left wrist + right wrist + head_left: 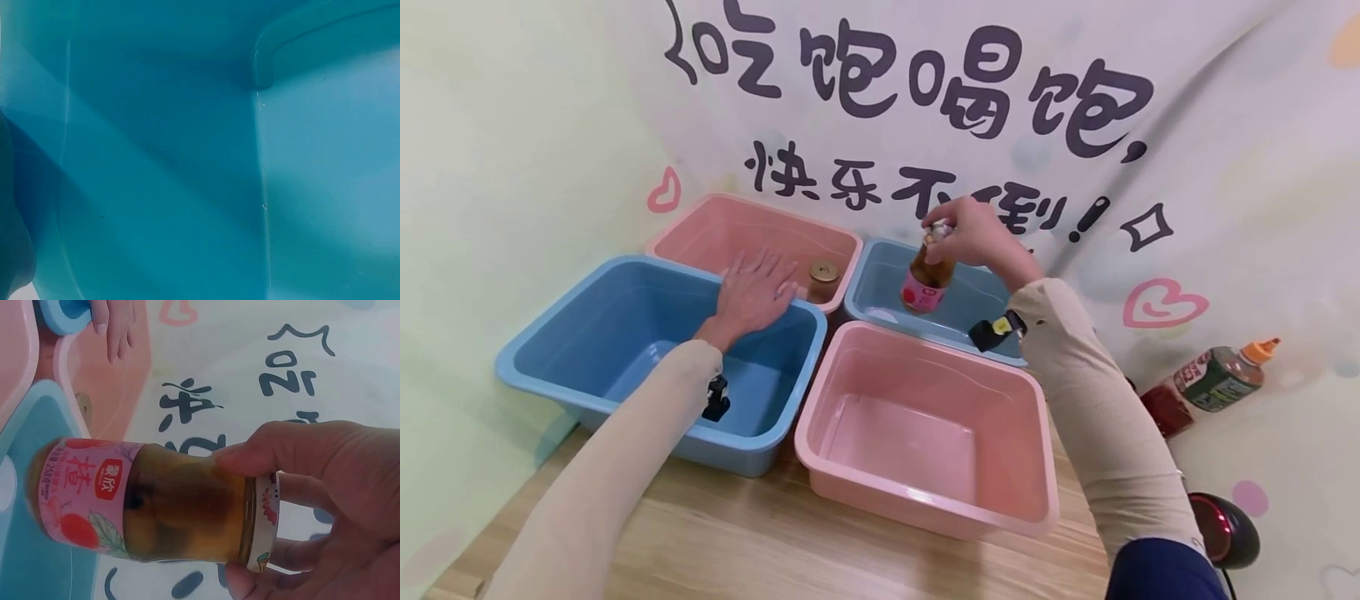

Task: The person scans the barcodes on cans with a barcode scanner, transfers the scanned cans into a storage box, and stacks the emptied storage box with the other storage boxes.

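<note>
My right hand (976, 237) grips a glass jar (925, 285) by its lid, thumb and fingers around the top, above the back blue basin (871, 250). In the right wrist view the jar (187, 506) holds amber contents and has a pink label with a red fruit; its lid (267, 519) is pale and patterned. My left hand (754, 292), palm down with fingers spread, is over the rim between the front blue basin (520, 362) and the back pink basin (715, 204). A jar with a gold lid (823, 272) stands in that pink basin, near the left fingertips.
A front pink basin (887, 492) stands on the wooden table (760, 542). To the right are an orange-capped bottle (1221, 379), a red package (1167, 410) and a black device with a red light (1225, 529). A printed cloth (887, 133) hangs behind.
</note>
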Demonstrator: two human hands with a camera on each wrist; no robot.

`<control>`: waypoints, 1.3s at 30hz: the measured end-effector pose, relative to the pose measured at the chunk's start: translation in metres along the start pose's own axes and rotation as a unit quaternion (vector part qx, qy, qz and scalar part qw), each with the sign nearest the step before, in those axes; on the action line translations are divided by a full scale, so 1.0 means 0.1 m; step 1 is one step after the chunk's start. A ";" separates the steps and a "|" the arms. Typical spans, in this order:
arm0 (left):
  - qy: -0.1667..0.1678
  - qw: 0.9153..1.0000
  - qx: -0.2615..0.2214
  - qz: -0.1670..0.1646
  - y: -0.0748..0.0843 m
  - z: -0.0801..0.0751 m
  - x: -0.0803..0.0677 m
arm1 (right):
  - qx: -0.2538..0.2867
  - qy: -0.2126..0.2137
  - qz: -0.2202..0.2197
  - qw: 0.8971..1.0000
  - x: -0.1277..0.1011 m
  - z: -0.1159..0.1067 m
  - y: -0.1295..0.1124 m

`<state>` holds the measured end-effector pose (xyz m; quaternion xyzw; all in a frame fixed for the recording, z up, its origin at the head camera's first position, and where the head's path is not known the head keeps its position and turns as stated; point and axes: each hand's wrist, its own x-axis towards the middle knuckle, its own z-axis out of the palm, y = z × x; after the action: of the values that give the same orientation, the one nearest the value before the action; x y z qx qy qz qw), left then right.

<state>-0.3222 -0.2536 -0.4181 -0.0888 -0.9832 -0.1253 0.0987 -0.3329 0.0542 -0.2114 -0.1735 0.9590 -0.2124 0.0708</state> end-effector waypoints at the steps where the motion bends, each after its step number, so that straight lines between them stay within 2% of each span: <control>1: 0.000 1.000 0.001 0.000 0.00 0.00 0.00 | 0.002 -0.001 -0.003 1.000 0.04 0.02 -0.04; 10: 0.000 1.000 0.001 -0.005 0.02 -0.03 -0.04 | 0.017 0.005 -0.046 0.999 0.40 0.23 -0.42; 18: 0.006 1.000 0.006 -0.004 0.00 -0.01 -0.03 | 0.058 0.017 -0.072 0.996 0.61 0.48 -0.59; 30: 0.022 1.000 0.018 -0.005 -0.01 -0.02 -0.02 | 0.075 0.000 -0.106 0.992 0.80 0.87 -0.65; 39: 0.029 1.000 0.011 0.002 -0.02 0.00 -0.04 | 0.060 -0.015 -0.132 0.989 0.92 1.24 -0.54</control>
<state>-0.3188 -0.2566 -0.4194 -0.0864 -0.9811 -0.1165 0.1283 -0.3758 -0.0721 -0.3056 -0.2968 0.9121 -0.2749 0.0665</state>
